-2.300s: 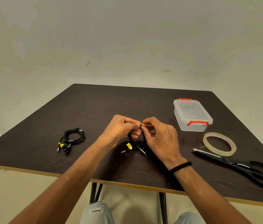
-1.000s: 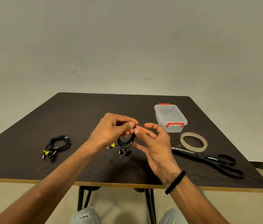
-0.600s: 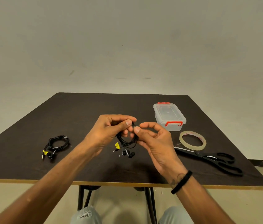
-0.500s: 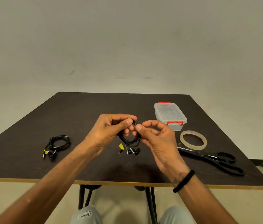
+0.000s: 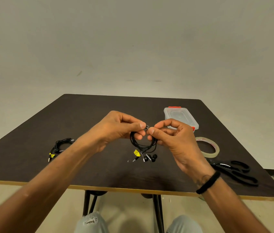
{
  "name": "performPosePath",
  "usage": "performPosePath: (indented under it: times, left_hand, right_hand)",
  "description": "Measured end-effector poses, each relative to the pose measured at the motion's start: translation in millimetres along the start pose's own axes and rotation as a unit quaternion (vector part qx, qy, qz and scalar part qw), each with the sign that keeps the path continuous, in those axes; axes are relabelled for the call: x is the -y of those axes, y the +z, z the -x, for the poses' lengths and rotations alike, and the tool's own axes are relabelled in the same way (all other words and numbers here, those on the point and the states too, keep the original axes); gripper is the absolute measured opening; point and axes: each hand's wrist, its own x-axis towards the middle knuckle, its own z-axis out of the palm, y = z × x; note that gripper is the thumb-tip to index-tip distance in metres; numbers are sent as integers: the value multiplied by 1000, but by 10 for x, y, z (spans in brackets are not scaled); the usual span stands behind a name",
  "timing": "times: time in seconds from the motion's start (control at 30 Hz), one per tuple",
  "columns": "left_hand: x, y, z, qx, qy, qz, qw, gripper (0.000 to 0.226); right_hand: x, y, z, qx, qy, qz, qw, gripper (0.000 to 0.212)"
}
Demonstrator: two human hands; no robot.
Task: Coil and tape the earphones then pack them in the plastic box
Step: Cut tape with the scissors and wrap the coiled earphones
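**Coil held over the counter**

The dark counter (image 5: 99, 172) fills my view, its far corners visible, its near edge crossing under my forearms. My left hand (image 5: 114, 126) and right hand (image 5: 175, 140) meet above its middle, both pinching the top of the black earphones (image 5: 143, 145) between thumb and fingers; the coil hangs in a loop below them, off the surface. What sits right at the pinch is too small for me to make out. The earbuds, plug and a yellow tag dangle at the bottom; any print on the tag is unreadable.

The plastic box (image 5: 180, 115), lid on with red clips, stands beyond my right hand, which covers its near corner. The scissors (image 5: 237, 172) lie at the right, blades partly behind my wrist. The tape roll (image 5: 207, 147) lies between box and scissors; red lettering on its core is illegible. A second coiled pair (image 5: 60, 147) with a yellow tag rests at the left, my forearm just beside it.
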Motion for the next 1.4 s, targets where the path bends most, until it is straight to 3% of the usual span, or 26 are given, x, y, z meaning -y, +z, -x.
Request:
performPosePath:
  times: [0.17,0.33,0.47,0.63,0.8,1.0,1.13,1.23,1.4]
  left_hand:
    - [-65,-10,-3,58,-9,-93,994,21]
    - [38,112,-4,2,-14,-108,994,18]
    - [106,176,16,-57,17,-128,990,15]
    - [104,234,17,-85,39,-131,987,13]
    - [100,267,2,-96,39,-145,984,16]
    - [92,280,-15,-100,1,-182,978,26]
    - [52,263,-5,-79,-58,-98,990,31]
    - [14,258,9,-64,-67,-59,994,25]
    - [29,207,67,-32,-63,-45,996,11]
  right_hand:
    - [45,-101,-29,43,-10,69,997,24]
    - [32,-128,19,74,-53,174,981,15]
    - [-15,-113,75,62,-84,252,962,20]
    - [-59,-9,123,-1,-117,270,956,28]
    - [-60,75,120,-2,-206,361,910,33]
    - [-102,60,99,-20,-254,402,879,27]
    - [-97,38,91,-15,-273,418,866,23]
    - [-96,6,77,-18,-265,402,876,21]
    - [-120,-44,88,-33,-183,306,934,20]
